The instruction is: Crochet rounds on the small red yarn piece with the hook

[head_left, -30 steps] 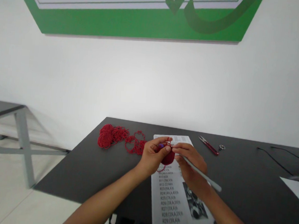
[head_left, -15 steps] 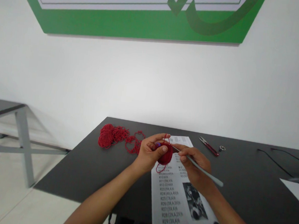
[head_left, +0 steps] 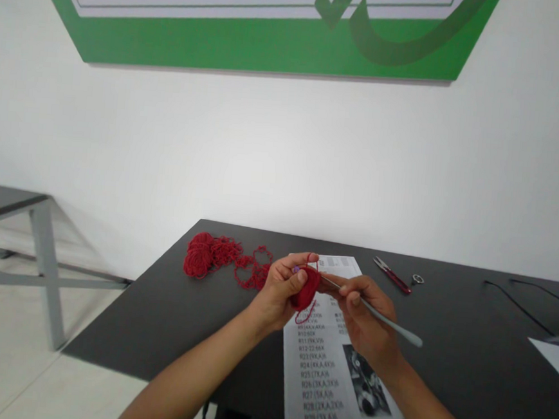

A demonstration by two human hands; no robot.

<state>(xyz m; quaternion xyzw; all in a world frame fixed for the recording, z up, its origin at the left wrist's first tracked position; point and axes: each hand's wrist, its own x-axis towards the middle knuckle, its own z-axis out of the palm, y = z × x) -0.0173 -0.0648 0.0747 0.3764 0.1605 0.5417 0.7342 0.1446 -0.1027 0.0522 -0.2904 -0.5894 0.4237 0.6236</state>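
Note:
Pinched in my left hand [head_left: 280,290] is a small round red crochet piece [head_left: 305,289], with a purple marker [head_left: 296,269] at its upper left edge. Red yarn loops over my raised left index finger, and a loose strand hangs beneath the piece. My right hand [head_left: 370,313] is closed around a crochet hook with a grey handle [head_left: 393,327]; its metal tip meets the right edge of the piece. Both hands are above a printed pattern sheet [head_left: 312,373]. A tangled heap of red yarn [head_left: 201,255] lies to the left, trailing toward my left hand.
On the dark table [head_left: 154,329], red-handled thread snips [head_left: 393,275] and a small ring-shaped item [head_left: 417,279] lie behind my right hand. Eyeglasses [head_left: 518,306] and a white paper [head_left: 555,360] are at the far right. Another table [head_left: 4,204] stands at the left.
The red piece has turned more edge-on in my left hand and shifted slightly left. My right hand has tilted a little with the hook. The view has moved very slightly.

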